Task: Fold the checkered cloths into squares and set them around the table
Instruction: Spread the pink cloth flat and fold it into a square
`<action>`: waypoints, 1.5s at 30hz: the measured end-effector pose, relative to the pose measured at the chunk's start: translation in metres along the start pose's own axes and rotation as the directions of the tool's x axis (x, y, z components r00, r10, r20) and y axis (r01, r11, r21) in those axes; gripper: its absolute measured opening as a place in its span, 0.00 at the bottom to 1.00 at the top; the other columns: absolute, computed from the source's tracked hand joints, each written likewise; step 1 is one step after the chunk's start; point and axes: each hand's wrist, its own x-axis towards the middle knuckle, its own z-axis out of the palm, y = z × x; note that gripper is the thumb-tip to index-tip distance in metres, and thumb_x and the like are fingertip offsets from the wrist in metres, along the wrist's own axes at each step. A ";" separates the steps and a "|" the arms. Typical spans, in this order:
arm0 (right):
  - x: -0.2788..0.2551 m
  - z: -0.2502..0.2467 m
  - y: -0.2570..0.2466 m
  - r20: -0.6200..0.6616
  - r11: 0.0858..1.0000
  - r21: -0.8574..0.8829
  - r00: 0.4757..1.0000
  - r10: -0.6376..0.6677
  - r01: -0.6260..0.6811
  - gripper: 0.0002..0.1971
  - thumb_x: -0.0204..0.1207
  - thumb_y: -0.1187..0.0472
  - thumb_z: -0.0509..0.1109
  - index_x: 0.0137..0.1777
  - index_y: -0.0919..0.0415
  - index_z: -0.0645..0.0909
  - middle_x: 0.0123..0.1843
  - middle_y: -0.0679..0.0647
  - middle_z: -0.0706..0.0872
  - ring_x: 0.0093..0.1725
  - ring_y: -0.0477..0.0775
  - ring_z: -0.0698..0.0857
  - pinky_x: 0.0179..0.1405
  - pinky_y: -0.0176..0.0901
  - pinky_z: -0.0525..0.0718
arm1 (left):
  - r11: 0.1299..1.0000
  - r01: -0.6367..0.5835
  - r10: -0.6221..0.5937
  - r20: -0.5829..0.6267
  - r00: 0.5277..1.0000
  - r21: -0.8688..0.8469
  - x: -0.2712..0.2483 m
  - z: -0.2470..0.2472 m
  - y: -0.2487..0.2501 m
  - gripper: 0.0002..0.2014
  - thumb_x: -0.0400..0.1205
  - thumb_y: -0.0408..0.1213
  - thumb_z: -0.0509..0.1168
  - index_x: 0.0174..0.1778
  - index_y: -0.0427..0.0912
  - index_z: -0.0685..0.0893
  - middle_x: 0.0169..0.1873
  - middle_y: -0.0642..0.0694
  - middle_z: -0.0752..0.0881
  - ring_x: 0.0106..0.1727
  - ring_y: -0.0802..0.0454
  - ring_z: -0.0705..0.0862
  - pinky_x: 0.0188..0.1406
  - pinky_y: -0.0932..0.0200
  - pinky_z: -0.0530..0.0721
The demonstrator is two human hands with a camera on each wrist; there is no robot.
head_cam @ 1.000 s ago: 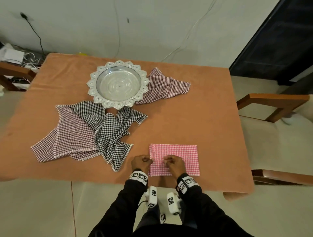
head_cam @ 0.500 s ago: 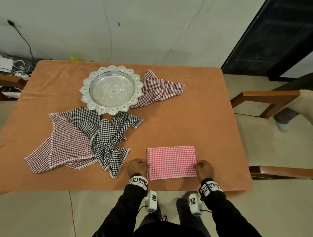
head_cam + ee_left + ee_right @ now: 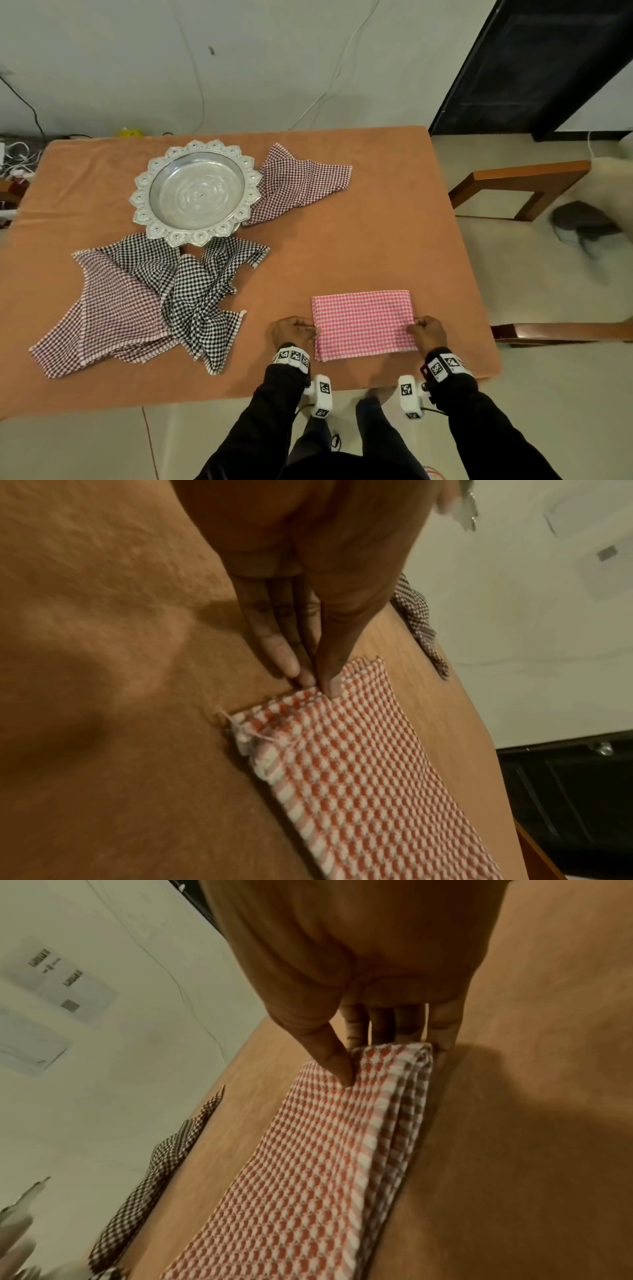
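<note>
A pink checkered cloth (image 3: 363, 323), folded into a flat rectangle, lies near the table's front edge. My left hand (image 3: 312, 330) pinches its left edge; in the left wrist view the thumb lies on top of the cloth (image 3: 342, 764) and the fingers (image 3: 284, 661) are at the hem. My right hand (image 3: 412, 329) pinches the right edge, thumb on top and fingers under the layered fold (image 3: 404, 1096). Unfolded cloths lie further back: a black-and-white one (image 3: 198, 291), a maroon one (image 3: 113, 315) to its left, and another maroon one (image 3: 301, 185) beside the plate.
A silver plate with a scalloped rim (image 3: 144, 205) stands at the back left of the orange-covered table (image 3: 376, 240). Wooden chairs (image 3: 520, 178) stand to the right of the table. Cables lie on the floor at the far left.
My right hand slid from the middle of the pink cloth to its right edge and took hold there. The left hand has stayed at the left edge.
</note>
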 end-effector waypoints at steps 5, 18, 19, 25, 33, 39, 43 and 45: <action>0.017 -0.037 0.010 -0.121 1.000 -0.020 0.993 0.004 -0.007 0.11 0.72 0.64 0.81 0.51 0.61 0.84 0.54 0.62 0.90 0.52 0.63 0.87 0.53 0.47 0.81 | 0.999 -0.026 0.025 0.055 0.998 0.028 0.001 0.038 0.022 0.12 0.65 0.29 0.85 0.37 0.45 0.91 0.31 0.50 0.93 0.35 0.50 0.92 0.46 0.48 0.93; -0.035 0.080 -0.014 0.210 0.488 -0.537 0.670 -0.712 0.688 0.30 0.86 0.56 0.59 0.88 0.58 0.62 0.90 0.55 0.59 0.90 0.57 0.58 0.89 0.59 0.57 | 0.360 -0.547 0.630 0.235 0.740 0.756 -0.016 0.094 0.023 0.38 0.85 0.46 0.61 0.89 0.42 0.52 0.88 0.38 0.46 0.89 0.38 0.44 0.88 0.40 0.42; -0.035 0.090 -0.016 0.277 0.452 -0.544 0.660 -0.698 0.707 0.31 0.87 0.54 0.55 0.90 0.57 0.56 0.91 0.53 0.51 0.91 0.54 0.52 0.90 0.57 0.52 | 0.335 -0.528 0.592 0.261 0.762 0.781 -0.008 0.099 0.014 0.38 0.87 0.50 0.56 0.89 0.43 0.47 0.88 0.40 0.42 0.89 0.40 0.39 0.88 0.40 0.40; -0.006 0.089 -0.002 0.350 0.405 -0.578 0.663 -0.661 0.709 0.33 0.91 0.46 0.43 0.91 0.57 0.40 0.93 0.52 0.38 0.91 0.51 0.39 0.90 0.55 0.47 | 0.299 -0.493 0.596 0.243 0.765 0.817 0.012 0.093 -0.013 0.37 0.89 0.52 0.48 0.89 0.42 0.41 0.89 0.45 0.38 0.90 0.44 0.39 0.87 0.39 0.46; 0.043 0.012 0.031 0.187 0.484 -0.660 0.750 -0.634 0.574 0.39 0.88 0.40 0.45 0.91 0.59 0.37 0.93 0.54 0.38 0.91 0.54 0.40 0.90 0.60 0.46 | 0.297 -0.481 0.575 0.247 0.780 0.825 0.008 0.089 -0.007 0.37 0.89 0.55 0.46 0.89 0.44 0.36 0.89 0.47 0.36 0.90 0.46 0.38 0.88 0.39 0.43; 0.049 0.006 0.035 0.154 0.535 -0.640 0.773 -0.615 0.552 0.38 0.88 0.41 0.44 0.91 0.60 0.38 0.93 0.57 0.39 0.91 0.55 0.40 0.90 0.60 0.46 | 0.249 -0.486 0.512 0.312 0.801 0.838 0.005 0.077 -0.003 0.38 0.89 0.58 0.43 0.88 0.46 0.33 0.88 0.48 0.33 0.89 0.46 0.36 0.88 0.40 0.42; 0.059 -0.007 0.040 0.212 0.483 -0.649 0.749 -0.627 0.588 0.40 0.88 0.40 0.48 0.91 0.61 0.37 0.92 0.56 0.37 0.91 0.54 0.40 0.90 0.55 0.44 | 0.233 -0.472 0.471 0.326 0.820 0.850 0.003 0.079 0.004 0.38 0.89 0.59 0.40 0.87 0.46 0.29 0.87 0.48 0.28 0.88 0.45 0.32 0.88 0.39 0.42; 0.060 -0.008 0.039 0.230 0.482 -0.646 0.753 -0.616 0.592 0.40 0.88 0.40 0.47 0.91 0.61 0.37 0.92 0.57 0.37 0.91 0.55 0.41 0.90 0.55 0.43 | 0.224 -0.459 0.455 0.324 0.829 0.859 0.003 0.079 0.006 0.38 0.89 0.59 0.40 0.86 0.46 0.27 0.86 0.49 0.26 0.88 0.45 0.31 0.88 0.38 0.42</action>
